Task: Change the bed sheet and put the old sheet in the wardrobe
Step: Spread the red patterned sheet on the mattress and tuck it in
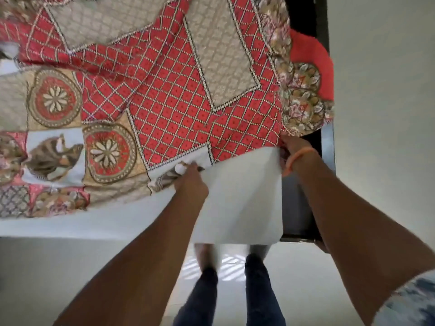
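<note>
A: Biggest thing first: the bed (235, 208), with its pale bare surface showing at the near corner. Over it lies the patterned sheet (169, 90), red lattice with beige panels and round flower medallions, rumpled and skewed.

B: Is that the old sheet or the new one?

A: I can't tell. A plain red cloth (313, 62) pokes out beyond its far edge, next to the dark bed frame (303, 208).

B: And the hands?

A: Apart, both at the sheet's near edge. The left hand (191, 182) is clamped on a bunch of the hem. The right hand (294, 147), an orange band (297, 158) on its wrist, reaches in at the corner by the frame; its fingers are hidden under the fabric, so I can't say how they hold.

B: What might go wrong?

A: The cloth looks thin and slippery, likely to slide. Pulling harder with one hand could drag the whole sheet askew, or the corner might snag on the frame's hard edge.
</note>
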A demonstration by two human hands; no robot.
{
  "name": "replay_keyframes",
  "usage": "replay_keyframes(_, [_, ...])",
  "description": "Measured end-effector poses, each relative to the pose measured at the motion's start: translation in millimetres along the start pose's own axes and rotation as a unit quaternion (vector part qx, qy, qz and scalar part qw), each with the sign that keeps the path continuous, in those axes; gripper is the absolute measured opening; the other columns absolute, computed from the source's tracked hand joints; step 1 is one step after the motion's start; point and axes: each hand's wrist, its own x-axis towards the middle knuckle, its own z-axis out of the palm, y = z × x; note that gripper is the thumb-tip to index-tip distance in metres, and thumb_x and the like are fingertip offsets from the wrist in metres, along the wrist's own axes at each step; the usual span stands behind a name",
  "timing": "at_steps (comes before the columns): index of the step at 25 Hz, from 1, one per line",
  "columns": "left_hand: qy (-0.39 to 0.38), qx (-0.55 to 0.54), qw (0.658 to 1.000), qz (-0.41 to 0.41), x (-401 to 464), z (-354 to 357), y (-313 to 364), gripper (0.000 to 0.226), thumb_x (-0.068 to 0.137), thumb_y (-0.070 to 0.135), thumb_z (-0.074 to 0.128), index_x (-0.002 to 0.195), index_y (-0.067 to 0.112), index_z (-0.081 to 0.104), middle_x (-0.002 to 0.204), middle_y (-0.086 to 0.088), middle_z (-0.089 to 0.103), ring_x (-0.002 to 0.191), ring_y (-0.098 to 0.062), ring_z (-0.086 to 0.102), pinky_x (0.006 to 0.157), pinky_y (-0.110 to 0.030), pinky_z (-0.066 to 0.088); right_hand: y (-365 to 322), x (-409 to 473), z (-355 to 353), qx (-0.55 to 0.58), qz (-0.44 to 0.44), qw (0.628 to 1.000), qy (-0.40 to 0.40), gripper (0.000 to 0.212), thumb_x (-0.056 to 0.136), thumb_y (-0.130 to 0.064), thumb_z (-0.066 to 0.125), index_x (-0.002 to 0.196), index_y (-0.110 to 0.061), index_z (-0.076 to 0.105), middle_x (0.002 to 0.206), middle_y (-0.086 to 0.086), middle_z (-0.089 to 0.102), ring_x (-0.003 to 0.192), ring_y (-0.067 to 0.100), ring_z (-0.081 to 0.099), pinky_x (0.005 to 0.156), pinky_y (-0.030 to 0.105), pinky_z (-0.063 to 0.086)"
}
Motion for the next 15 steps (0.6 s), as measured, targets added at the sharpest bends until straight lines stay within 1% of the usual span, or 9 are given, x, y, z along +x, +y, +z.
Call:
replay_keyframes(1, [0.017, -0.013, 1.000, 0.015, -0.2, -3.0, -5.7, 0.033, 0.087, 0.031, 0.070, 0.116, 0.030, 0.053, 0.128, -0.001, 0.056, 0.109, -0.020, 0.056, 0.101, -0.034, 0.046, 7.5, 2.1, -7.9, -0.004, -0.006, 1.000, -0.018, 0.033, 0.093, -0.031, 0.063, 0.065, -0.018, 0.052, 0.038, -0.006, 0.050, 0.041, 0.010, 0.039, 0.041, 0.015, 0.035])
replay_keyframes(3, [0.043, -0.022, 0.999, 0.021, -3.7, -11.8, -20.2, 0.023, 0.085, 0.030, 0.073, 0.083, 0.022, 0.052, 0.089, 0.008, 0.066, 0.069, -0.010, 0.058, 0.078, -0.022, 0.050, 38.4, -1.4, -28.5, -0.027, 0.013, 0.999, -0.010, 0.034, 0.092, -0.036, 0.064, 0.064, -0.018, 0.054, 0.041, -0.006, 0.052, 0.039, 0.009, 0.042, 0.045, 0.018, 0.042])
replay_keyframes(4, [0.043, 0.030, 0.998, 0.044, -6.6, -19.4, -35.7, 0.026, 0.089, 0.025, 0.070, 0.077, 0.022, 0.048, 0.069, 0.010, 0.064, 0.054, -0.005, 0.054, 0.066, -0.016, 0.047, 57.5, -11.0, -43.3, -0.037, 0.037, 0.999, 0.004, 0.034, 0.089, -0.038, 0.067, 0.063, -0.018, 0.057, 0.046, -0.004, 0.054, 0.040, 0.011, 0.045, 0.051, 0.025, 0.048])
replay_keyframes(5, [0.034, 0.045, 0.997, 0.046, -15.2, -30.0, -54.5, 0.027, 0.090, 0.024, 0.069, 0.074, 0.022, 0.047, 0.058, 0.008, 0.061, 0.047, -0.005, 0.052, 0.058, -0.015, 0.046, 78.6, -18.2, -61.7, -0.059, 0.053, 0.997, 0.019, 0.035, 0.087, -0.040, 0.068, 0.061, -0.018, 0.058, 0.051, -0.003, 0.055, 0.041, 0.012, 0.045, 0.056, 0.032, 0.050])
replay_keyframes(6, [0.046, 0.048, 0.997, 0.032, -19.8, -45.4, -73.7, 0.027, 0.085, 0.029, 0.073, 0.074, 0.018, 0.051, 0.058, 0.005, 0.063, 0.049, -0.009, 0.054, 0.058, -0.018, 0.048, 98.2, -26.0, -81.2, -0.084, 0.069, 0.994, 0.024, 0.037, 0.086, -0.042, 0.068, 0.061, -0.017, 0.058, 0.053, -0.001, 0.054, 0.041, 0.014, 0.044, 0.057, 0.033, 0.049])
replay_keyframes(8, [0.075, 0.035, 0.996, -0.013, -16.6, -77.8, -117.8, 0.040, 0.068, 0.045, 0.076, 0.080, 0.008, 0.065, 0.070, -0.006, 0.069, 0.061, -0.021, 0.059, 0.070, -0.032, 0.054, 138.0, -41.2, -118.9, -0.107, 0.070, 0.991, 0.030, 0.039, 0.086, -0.042, 0.069, 0.061, -0.014, 0.056, 0.055, 0.003, 0.052, 0.041, 0.014, 0.042, 0.048, 0.026, 0.043])
replay_keyframes(9, [0.080, 0.053, 0.995, -0.011, -16.2, -95.6, -136.0, 0.043, 0.068, 0.047, 0.074, 0.082, 0.007, 0.069, 0.070, -0.007, 0.068, 0.063, -0.023, 0.059, 0.073, -0.036, 0.054, 158.1, -47.5, -134.9, -0.112, 0.072, 0.990, 0.037, 0.038, 0.086, -0.042, 0.070, 0.063, -0.014, 0.056, 0.056, 0.003, 0.051, 0.043, 0.014, 0.043, 0.047, 0.025, 0.041])
replay_keyframes(12, [0.052, 0.085, 0.994, -0.039, -9.1, -136.5, -167.4, 0.037, 0.081, 0.041, 0.072, 0.088, 0.005, 0.067, 0.071, -0.004, 0.065, 0.062, -0.020, 0.057, 0.069, -0.034, 0.050, 208.4, -69.3, -160.7, -0.128, 0.101, 0.985, 0.058, 0.031, 0.085, -0.039, 0.072, 0.071, -0.015, 0.057, 0.063, 0.004, 0.052, 0.054, 0.014, 0.045, 0.053, 0.027, 0.043])
replay_keyframes(15, [0.073, 0.103, 0.991, -0.053, -8.9, -173.3, -179.3, 0.040, 0.079, 0.043, 0.076, 0.094, 0.007, 0.066, 0.075, -0.007, 0.067, 0.064, -0.021, 0.060, 0.068, -0.032, 0.049, 245.9, -87.0, -170.4, -0.121, 0.134, 0.981, 0.066, 0.028, 0.085, -0.034, 0.072, 0.083, -0.008, 0.061, 0.073, 0.008, 0.058, 0.062, 0.017, 0.051, 0.055, 0.030, 0.046])
